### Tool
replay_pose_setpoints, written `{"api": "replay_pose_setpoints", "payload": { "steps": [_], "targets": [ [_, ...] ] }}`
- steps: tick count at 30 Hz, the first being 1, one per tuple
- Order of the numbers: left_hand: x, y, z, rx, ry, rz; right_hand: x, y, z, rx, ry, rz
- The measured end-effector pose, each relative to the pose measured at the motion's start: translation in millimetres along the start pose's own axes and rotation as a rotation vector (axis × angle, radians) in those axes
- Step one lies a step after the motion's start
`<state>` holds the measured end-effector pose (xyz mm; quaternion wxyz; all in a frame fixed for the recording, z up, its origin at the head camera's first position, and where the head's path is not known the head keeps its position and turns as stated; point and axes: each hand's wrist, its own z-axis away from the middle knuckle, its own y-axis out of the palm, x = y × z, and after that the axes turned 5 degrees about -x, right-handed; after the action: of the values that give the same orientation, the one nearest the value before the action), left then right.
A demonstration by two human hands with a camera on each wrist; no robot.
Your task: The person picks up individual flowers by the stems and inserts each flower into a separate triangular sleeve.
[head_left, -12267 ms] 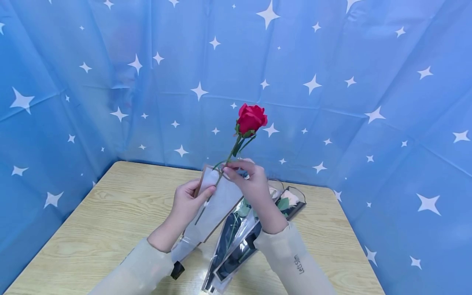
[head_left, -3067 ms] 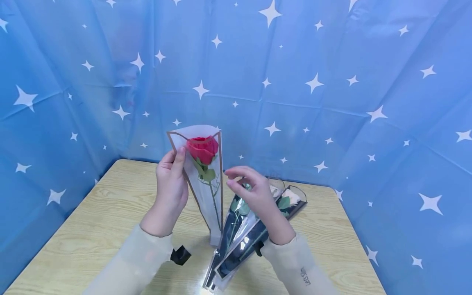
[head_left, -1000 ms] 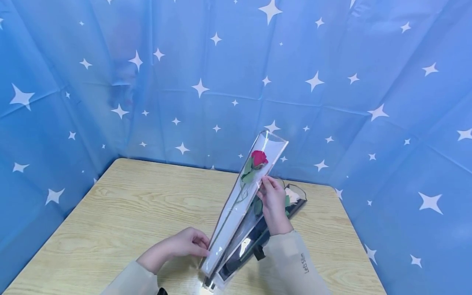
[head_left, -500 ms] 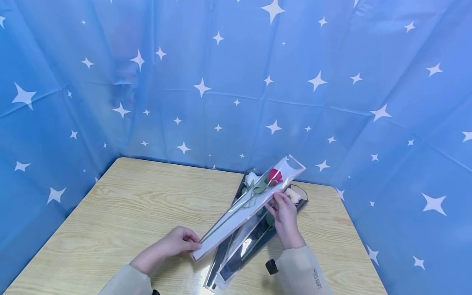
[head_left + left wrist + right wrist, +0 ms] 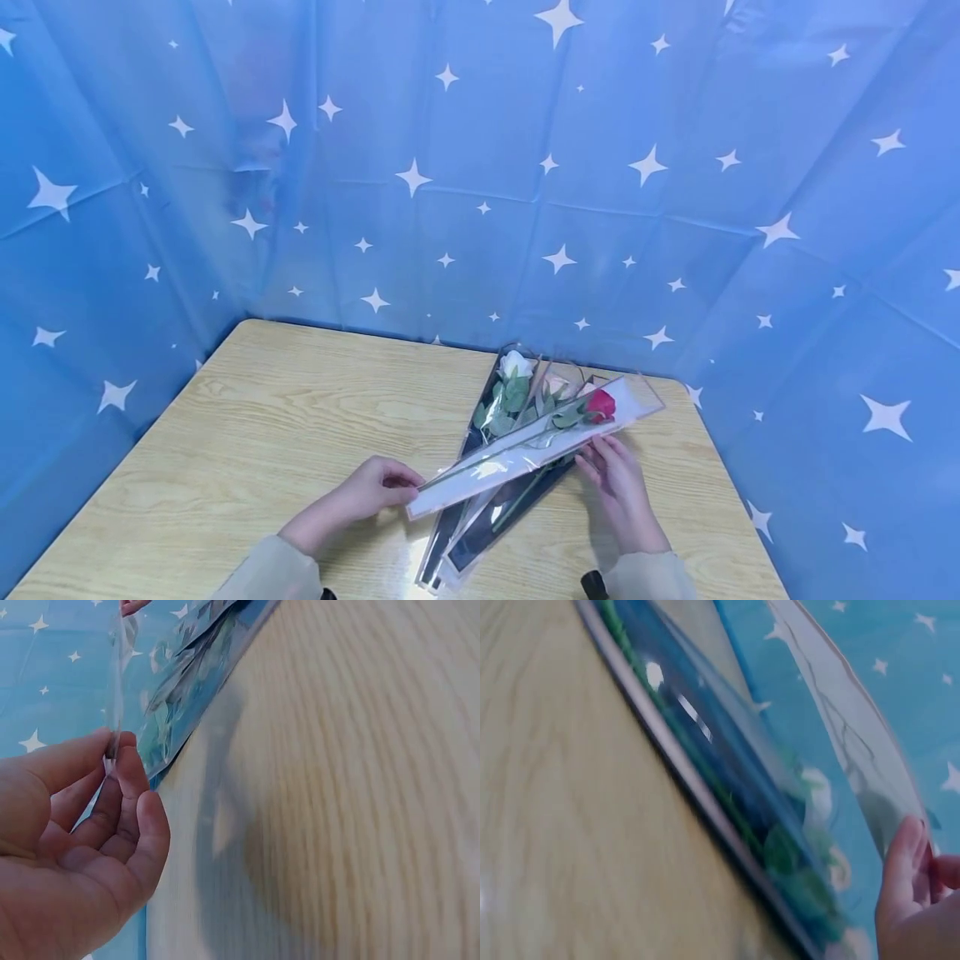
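A red rose lies inside a long white flower sleeve with a clear front, held slantwise over other wrapped flowers. My left hand pinches its narrow lower end; the left wrist view shows thumb and index finger on the clear film. Near the wide end, my right hand grips the lower edge just under the bloom. In the right wrist view, the right thumb presses on the sleeve's border. The sleeve hides parts of the dark-backed wrapped flowers beneath it.
Under the held sleeve, a white rose and a pale pink rose lie in dark and clear sleeves that fan out from the front. The wooden table ends at a blue star-patterned curtain behind.
The red rose, earlier bare in the hands, is now inside the white sleeve. Over the last second its wide end has swung right and down, tilting it flatter across the other flowers.
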<state>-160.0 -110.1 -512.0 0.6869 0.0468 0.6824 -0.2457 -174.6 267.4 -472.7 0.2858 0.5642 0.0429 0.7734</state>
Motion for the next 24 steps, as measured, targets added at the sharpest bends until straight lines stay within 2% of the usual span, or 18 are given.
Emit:
{"api": "replay_pose_setpoints", "payload": {
  "steps": [5, 12, 15, 19, 24],
  "targets": [
    [-0.2, 9.1, -1.7, 0.038, 0.036, 0.006, 1.3, -18.6, 2.2, 0.01, 0.026, 0.031],
    [1.5, 18.9, -2.6, 0.029, 0.032, -0.062, -0.5, -39.7, 5.0, -0.028, 0.125, 0.152],
    [3.7, 20.1, -2.3, 0.033, 0.043, -0.093, -2.6, -47.6, 0.6, -0.015, 0.144, 0.237],
    [6.2, 23.3, -3.0, 0.024, 0.064, -0.134, -5.5, -57.8, -10.6, 0.002, 0.128, 0.37],
    [4.4, 32.7, -5.7, 0.016, 0.039, -0.126, -2.8, -71.5, -23.5, 0.022, 0.136, 0.518]
  ]
}}
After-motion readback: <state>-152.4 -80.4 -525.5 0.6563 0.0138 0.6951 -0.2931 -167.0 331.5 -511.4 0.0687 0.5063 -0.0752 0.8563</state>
